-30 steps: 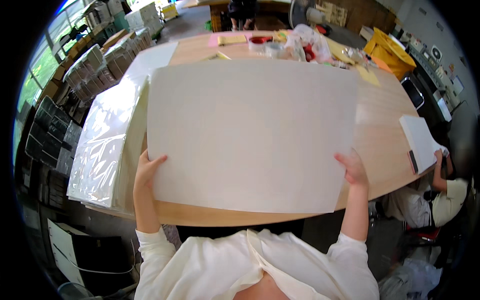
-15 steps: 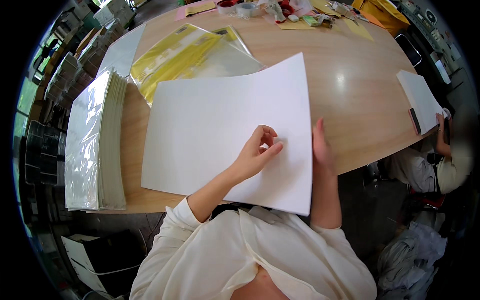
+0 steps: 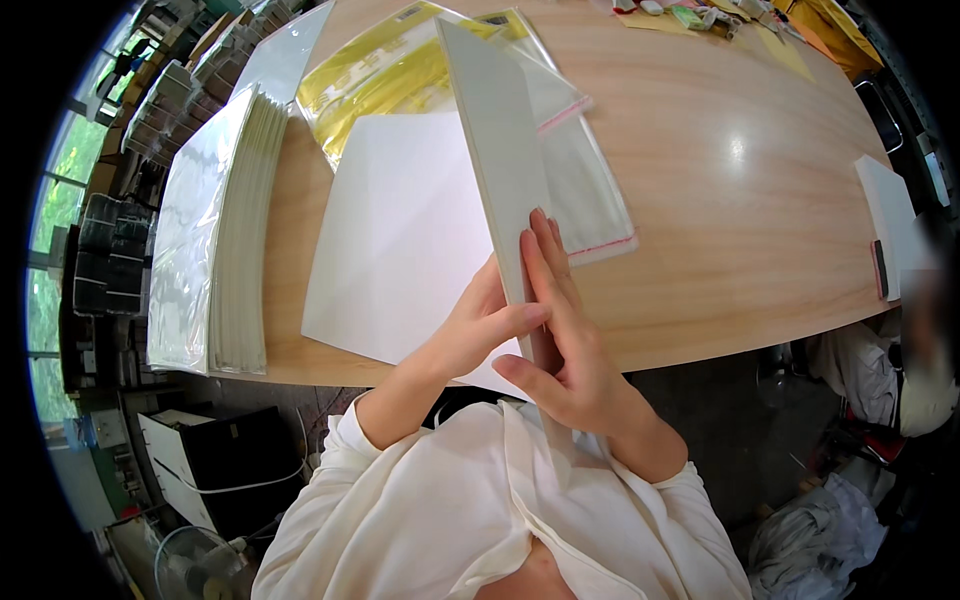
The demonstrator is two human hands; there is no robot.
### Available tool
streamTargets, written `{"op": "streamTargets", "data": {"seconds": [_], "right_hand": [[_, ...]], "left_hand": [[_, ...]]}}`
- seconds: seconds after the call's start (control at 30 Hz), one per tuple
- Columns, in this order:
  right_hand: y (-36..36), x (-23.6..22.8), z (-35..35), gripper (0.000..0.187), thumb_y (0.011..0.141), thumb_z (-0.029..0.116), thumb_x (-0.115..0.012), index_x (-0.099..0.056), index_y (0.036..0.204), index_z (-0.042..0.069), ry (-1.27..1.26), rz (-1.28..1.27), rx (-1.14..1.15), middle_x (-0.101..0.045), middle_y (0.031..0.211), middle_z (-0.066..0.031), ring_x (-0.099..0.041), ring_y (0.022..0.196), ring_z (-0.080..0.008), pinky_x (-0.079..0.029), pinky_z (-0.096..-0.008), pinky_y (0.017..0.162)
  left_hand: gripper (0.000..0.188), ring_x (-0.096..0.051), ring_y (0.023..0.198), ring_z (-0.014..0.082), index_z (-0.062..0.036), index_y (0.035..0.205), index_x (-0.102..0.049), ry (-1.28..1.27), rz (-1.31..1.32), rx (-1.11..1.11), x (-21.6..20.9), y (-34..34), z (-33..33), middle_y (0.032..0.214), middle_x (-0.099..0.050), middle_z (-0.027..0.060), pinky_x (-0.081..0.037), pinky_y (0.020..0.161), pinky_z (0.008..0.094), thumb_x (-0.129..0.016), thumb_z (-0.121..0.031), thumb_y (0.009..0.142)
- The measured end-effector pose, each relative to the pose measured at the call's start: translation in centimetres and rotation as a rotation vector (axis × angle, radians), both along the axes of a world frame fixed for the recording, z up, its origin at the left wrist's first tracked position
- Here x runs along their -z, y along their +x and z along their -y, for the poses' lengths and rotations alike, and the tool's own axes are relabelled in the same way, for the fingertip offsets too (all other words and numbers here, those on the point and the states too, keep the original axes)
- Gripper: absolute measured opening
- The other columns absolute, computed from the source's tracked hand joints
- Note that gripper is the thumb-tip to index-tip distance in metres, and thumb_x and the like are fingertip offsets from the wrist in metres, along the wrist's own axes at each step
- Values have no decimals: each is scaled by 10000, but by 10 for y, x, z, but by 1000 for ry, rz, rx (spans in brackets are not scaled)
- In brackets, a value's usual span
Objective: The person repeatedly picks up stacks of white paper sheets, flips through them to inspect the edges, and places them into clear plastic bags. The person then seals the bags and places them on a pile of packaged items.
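Note:
A white board or thin stack of sheets (image 3: 500, 130) stands nearly on edge in front of me, its far corner raised. My left hand (image 3: 470, 315) grips it from the left, thumb over the near edge and some fingers hidden behind it. My right hand (image 3: 575, 360) lies along its right face, fingers straight and thumb across the edge. To its left a white sheet (image 3: 390, 225) lies flat on the table; whether the two are joined, I cannot tell. Clear plastic bags (image 3: 595, 200) with a red strip show beyond and to the right.
Yellow-printed clear bags (image 3: 390, 75) lie at the far side of the wooden table (image 3: 720, 240). A tall plastic-wrapped stack (image 3: 205, 230) stands at the left edge. Small items (image 3: 710, 18) clutter the back. On the right, another person sits near a white stack (image 3: 885, 210).
The white board has gone from nearly flat to nearly upright, uncovering more clear bags. My left hand has closed on its edge, and my right hand has come leftward against it. The view has shifted.

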State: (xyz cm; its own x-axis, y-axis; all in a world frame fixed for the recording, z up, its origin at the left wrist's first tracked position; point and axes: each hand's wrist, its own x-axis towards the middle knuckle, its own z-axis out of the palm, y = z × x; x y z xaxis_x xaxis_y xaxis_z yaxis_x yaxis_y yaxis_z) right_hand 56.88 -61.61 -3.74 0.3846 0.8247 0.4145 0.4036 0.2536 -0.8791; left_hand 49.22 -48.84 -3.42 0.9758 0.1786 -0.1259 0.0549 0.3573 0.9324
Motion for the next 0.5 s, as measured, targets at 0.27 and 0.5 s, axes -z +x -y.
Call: {"op": "streamTargets", "data": {"seconds": [0.27, 0.5], "right_hand": [[-2, 0, 2, 721, 873, 115, -553, -154, 1452, -48, 64, -219, -43, -87, 1540, -194, -19, 1431, -345, -44, -453, 1134], [-4, 0, 1, 716, 859, 80, -539, -157, 1450, -51, 69, -276, -49, -99, 1539, -192, -25, 1432, -339, -49, -444, 1137]], "left_hand": [[796, -399, 1208, 195, -29, 1416, -266, -61, 47, 45, 9, -3, -7, 1312, -402, 90, -349, 1001, 354, -655, -261, 761], [829, -423, 1170, 185, -25, 1411, -271, -62, 51, 34, 3, -5, -8, 1280, -421, 83, -364, 977, 341, -686, -306, 751]]}}
